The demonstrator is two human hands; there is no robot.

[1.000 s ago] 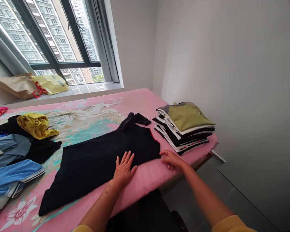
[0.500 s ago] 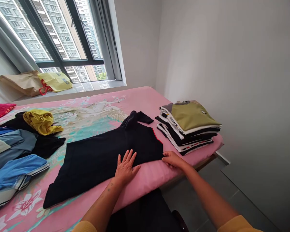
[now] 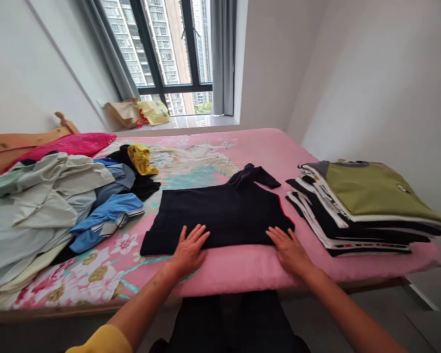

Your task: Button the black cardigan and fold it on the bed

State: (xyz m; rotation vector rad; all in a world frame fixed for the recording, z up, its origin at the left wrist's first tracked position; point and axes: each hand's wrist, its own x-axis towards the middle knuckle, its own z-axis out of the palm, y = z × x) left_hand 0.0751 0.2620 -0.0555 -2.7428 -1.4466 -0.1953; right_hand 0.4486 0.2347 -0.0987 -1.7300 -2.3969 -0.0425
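Observation:
A dark navy shirt (image 3: 220, 211) lies folded lengthwise on the bed, its short sleeve at the far right and a thin red line along the collar end. My left hand (image 3: 191, 247) rests flat on its near edge, left of the middle, fingers spread. Near the collar end, my right hand (image 3: 288, 250) lies with fingers stretched out on the shirt's near right corner. Neither hand grips the cloth. To the right of the shirt stands a stack of folded clothes (image 3: 367, 215), topped by an olive-green shirt (image 3: 371, 189).
Loose clothes (image 3: 51, 201) are heaped on the left of the pink flowered bed sheet (image 3: 238, 267), with a blue garment (image 3: 108, 218) and a yellow one (image 3: 141, 159) among them. Behind is a magenta pillow (image 3: 71, 143). Bags (image 3: 152, 113) sit on the windowsill.
My view has swung left. My right hand has let go of the collar corner and now lies flat on the shirt. My left hand stays flat on the near edge.

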